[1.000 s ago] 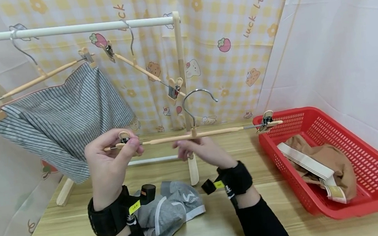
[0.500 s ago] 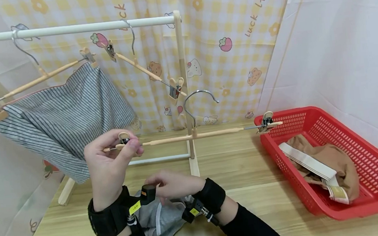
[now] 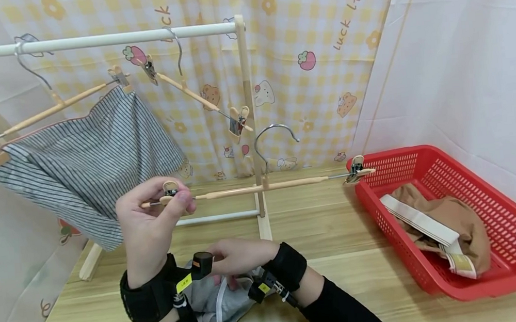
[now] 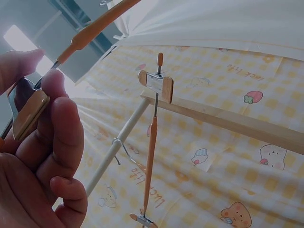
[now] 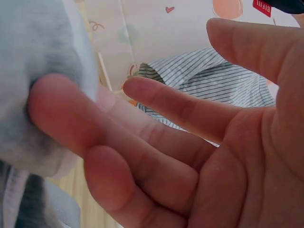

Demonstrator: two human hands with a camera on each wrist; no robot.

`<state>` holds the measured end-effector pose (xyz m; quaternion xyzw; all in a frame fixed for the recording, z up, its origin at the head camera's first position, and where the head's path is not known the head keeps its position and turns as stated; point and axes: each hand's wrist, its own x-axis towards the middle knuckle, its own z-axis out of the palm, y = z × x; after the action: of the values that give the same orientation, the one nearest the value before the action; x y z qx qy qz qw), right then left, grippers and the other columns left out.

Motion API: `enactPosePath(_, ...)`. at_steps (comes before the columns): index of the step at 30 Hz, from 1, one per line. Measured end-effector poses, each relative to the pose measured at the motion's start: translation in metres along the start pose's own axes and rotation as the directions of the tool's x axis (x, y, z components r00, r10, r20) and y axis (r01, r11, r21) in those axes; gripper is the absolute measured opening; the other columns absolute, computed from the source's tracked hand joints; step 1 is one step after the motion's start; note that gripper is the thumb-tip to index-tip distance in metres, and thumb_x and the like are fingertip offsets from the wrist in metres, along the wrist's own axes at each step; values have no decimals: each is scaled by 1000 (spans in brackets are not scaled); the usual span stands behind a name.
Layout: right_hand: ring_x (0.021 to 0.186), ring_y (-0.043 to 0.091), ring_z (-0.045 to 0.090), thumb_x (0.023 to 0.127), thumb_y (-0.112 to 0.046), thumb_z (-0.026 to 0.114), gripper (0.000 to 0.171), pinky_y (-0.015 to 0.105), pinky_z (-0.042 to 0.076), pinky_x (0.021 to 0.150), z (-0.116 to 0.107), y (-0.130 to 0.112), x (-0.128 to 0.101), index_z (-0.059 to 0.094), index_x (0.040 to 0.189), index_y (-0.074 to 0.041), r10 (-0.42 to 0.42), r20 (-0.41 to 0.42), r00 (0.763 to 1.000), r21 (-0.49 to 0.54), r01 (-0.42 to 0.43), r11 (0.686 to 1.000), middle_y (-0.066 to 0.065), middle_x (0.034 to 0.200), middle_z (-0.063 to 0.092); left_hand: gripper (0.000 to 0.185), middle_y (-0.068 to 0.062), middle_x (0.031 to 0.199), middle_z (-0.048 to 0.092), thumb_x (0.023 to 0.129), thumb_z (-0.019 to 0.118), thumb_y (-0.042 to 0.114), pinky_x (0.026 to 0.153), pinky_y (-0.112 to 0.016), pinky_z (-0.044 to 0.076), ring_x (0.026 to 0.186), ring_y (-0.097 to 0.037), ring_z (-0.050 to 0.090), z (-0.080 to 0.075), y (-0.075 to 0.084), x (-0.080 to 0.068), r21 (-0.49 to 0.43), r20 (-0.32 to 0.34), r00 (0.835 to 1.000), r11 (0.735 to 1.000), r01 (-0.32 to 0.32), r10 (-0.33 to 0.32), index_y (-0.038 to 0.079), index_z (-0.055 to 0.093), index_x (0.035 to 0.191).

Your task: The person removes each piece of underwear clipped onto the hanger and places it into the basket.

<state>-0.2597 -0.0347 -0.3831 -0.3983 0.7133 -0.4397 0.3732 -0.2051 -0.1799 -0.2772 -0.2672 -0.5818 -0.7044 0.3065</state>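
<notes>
My left hand (image 3: 144, 218) grips the near-left clip end of a clip hanger (image 3: 297, 182) and holds it up level above the table, hook upward. In the left wrist view, the thumb and fingers close around its clip (image 4: 31, 114). Lower down, my right hand (image 3: 243, 253) reaches over a crumpled grey garment (image 3: 230, 309) with white trim, which lies on the table partly hidden by the hands and straps. Seen from the right wrist, the fingers are loosely extended, one fingertip pressing the grey cloth (image 5: 42, 42), and the thumb stands apart.
A rack with a white rail (image 3: 134, 37) stands behind. Striped shorts (image 3: 94, 151) are clipped to one hanger there, and a bare clip hanger (image 3: 195, 95) hangs beside them. At right, a red basket (image 3: 438, 289) contains a brown garment (image 3: 460, 224) with a white waistband.
My right hand has left the hanger's bar and dropped down and left to the grey garment, its fingers shifting a little there. The left hand keeps its hold; the hanger's right end moved slightly left.
</notes>
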Motion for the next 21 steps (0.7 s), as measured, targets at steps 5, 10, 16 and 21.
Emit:
enactPosePath(5, 57, 22, 66, 104, -25, 52, 20, 30, 53, 56, -4, 4, 2, 64, 103, -9, -19, -5, 1000, -14, 19, 1000, 7, 72, 66, 7, -11, 69, 63, 82, 65, -13, 43, -21, 42, 55, -18, 59, 0, 0, 1, 3, 4, 1000, 1000, 1, -1, -11, 63, 76)
enactPosePath(10, 60, 22, 67, 104, -24, 51, 19, 28, 52, 55, -6, 5, 3, 64, 105, -9, -23, -15, 1000, -23, 23, 999, 5, 77, 65, 7, -11, 69, 63, 82, 65, -12, 46, -22, 44, 54, -20, 58, 0, 0, 1, 7, 7, 1000, 1000, -10, 10, -10, 63, 75)
enactPosePath(16, 58, 24, 68, 103, -22, 53, 15, 25, 49, 51, -4, 6, 5, 63, 102, -11, -3, -39, 999, -23, 3, 1000, 5, 85, 65, 8, -13, 69, 63, 82, 64, -11, 49, -23, 47, 54, -19, 59, 0, -1, 1, 4, 1, 1000, 1000, -22, 22, -9, 64, 74)
enactPosePath(21, 59, 24, 69, 103, -21, 52, 22, 25, 49, 52, -4, 9, 4, 62, 117, -9, 21, -46, 999, -9, -21, 1000, 3, 82, 71, 8, -12, 69, 63, 81, 62, -10, 49, -23, 49, 53, -18, 59, 0, -2, 1, 13, -16, 999, 999, -36, 37, -9, 64, 74)
